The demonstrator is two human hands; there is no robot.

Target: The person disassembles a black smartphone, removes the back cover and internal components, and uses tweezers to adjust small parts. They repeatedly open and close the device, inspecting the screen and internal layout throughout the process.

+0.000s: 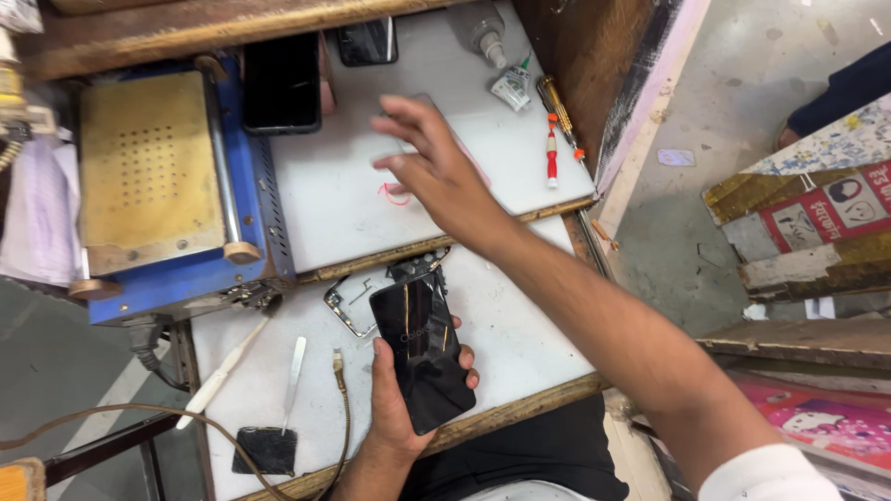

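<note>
You've got a white worktop with wood edging, grey concrete floor right, cardboard box beside it.

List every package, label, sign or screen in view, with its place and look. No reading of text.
Black phone: in the left hand, dark glossy slab, near bench edge.
Second phone: flat at the back of the white board, black screen.
Third phone: top edge, dark, partly cut off.
Small tube: white with green tip, back right.
Cardboard box: on floor, right, brown with red printed panel.
</note>
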